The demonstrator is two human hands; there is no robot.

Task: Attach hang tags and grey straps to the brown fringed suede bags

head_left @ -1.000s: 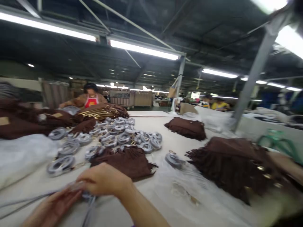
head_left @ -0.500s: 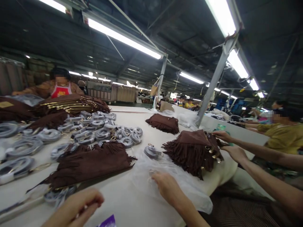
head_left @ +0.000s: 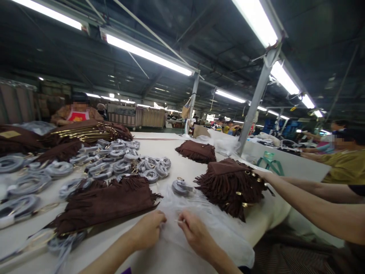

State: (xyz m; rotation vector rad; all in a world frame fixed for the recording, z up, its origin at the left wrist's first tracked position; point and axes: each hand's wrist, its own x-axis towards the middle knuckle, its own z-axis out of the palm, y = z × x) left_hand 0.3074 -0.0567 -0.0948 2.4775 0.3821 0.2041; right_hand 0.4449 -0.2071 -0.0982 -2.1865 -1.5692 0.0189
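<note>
A thin clear plastic bag (head_left: 221, 239) lies spread on the white table in front of me. My right hand (head_left: 195, 232) is closed in a pinch on its near-left part, with a small whitish bit showing at the fingertips. Just to the left, my left hand (head_left: 148, 230) is closed at the bag's left edge, its fingertips pinching the film. Beyond my left hand lies a brown fringed bag (head_left: 108, 203). A coiled grey strap (head_left: 181, 187) in wrapping rests past the plastic. To the right, a co-worker's hands (head_left: 261, 177) touch another brown fringed bag (head_left: 228, 182) with gold fittings.
Many wrapped strap coils (head_left: 114, 161) cover the table's left side. Behind them stands a stack of brown bags (head_left: 85, 131) with gold edges. A further fringed bag (head_left: 196, 150) lies at the back. A metal post (head_left: 253, 102) rises on the right; a person in a red apron (head_left: 78, 114) is across.
My left hand has moved right and forward to the plastic beside my right hand. The co-worker's hands have shifted on the fringed bag at the right, which now shows more gold fittings.
</note>
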